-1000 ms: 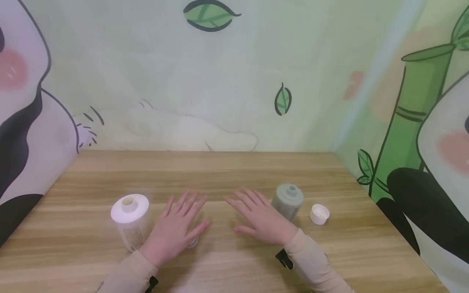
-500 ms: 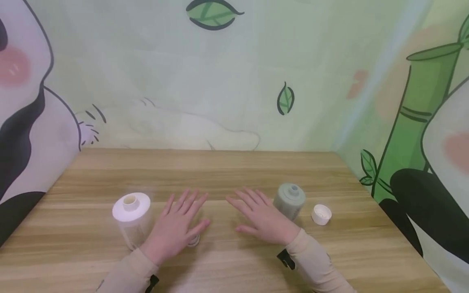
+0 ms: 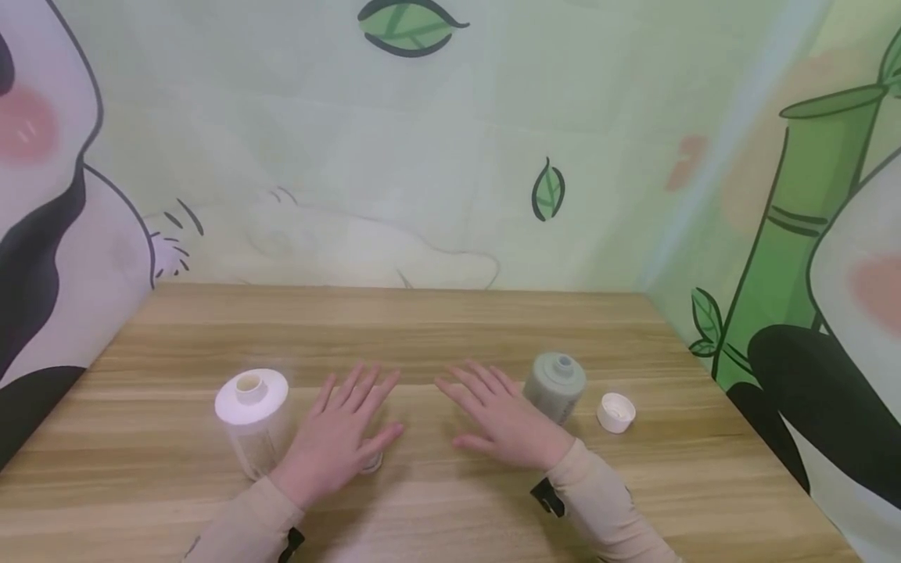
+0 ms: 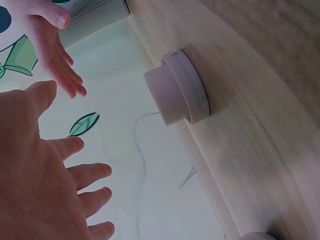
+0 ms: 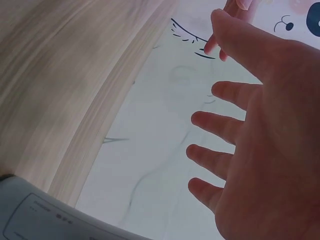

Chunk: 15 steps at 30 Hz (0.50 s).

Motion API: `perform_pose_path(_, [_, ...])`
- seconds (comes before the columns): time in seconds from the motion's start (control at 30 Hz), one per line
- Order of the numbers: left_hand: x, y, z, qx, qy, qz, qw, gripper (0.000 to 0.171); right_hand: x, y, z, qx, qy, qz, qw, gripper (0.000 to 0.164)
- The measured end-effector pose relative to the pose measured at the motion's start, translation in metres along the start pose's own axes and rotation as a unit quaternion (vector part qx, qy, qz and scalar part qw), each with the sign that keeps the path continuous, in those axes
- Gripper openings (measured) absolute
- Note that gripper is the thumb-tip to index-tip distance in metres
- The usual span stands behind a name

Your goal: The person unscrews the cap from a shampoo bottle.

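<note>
Both hands are held flat over the wooden table with fingers spread, and neither grips anything. Beneath my left hand [image 3: 329,447] lies a small stepped cap [image 4: 172,92], mostly hidden by the hand in the head view. Left of that hand stands a clear bottle with a white top [image 3: 238,405], its neck uncapped. My right hand [image 3: 503,421] hovers beside a grey-green bottle [image 3: 554,391], also without a cap on its neck, and hides part of its side. In the right wrist view, the palm [image 5: 280,150] faces the camera with nothing in it.
A round white cap [image 3: 615,414] sits right of the grey-green bottle. The wooden table [image 3: 394,320] meets a wall cloth [image 3: 317,141] printed with pandas, leaves and bamboo at the back and sides. Black straps [image 3: 547,497] show at the wrists.
The head view has shifted very slightly. Both hands, the bottles and the caps stay in place.
</note>
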<state>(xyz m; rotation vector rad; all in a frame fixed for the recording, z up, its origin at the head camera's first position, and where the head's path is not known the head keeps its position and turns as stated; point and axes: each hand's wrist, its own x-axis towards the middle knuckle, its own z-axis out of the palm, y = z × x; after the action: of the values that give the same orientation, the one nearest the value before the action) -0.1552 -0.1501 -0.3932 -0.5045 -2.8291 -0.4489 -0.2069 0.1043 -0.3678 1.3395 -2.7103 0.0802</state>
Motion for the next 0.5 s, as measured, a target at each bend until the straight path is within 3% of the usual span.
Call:
perform_pose_path(0.27, [0.0006,0.0003,-0.0016,-0.009,-0.007,0.001,0.9999,0.064,-0.0016,0.0018,-0.0024,-0.007,-0.016,-0.005,1.0,0.073])
perform_pose_path(0.5, [-0.004,-0.003,-0.006,-0.015,-0.053,-0.008,0.9985,0.072,-0.0005,0.0032,-0.0031,-0.006,-0.041,-0.018,0.999,0.073])
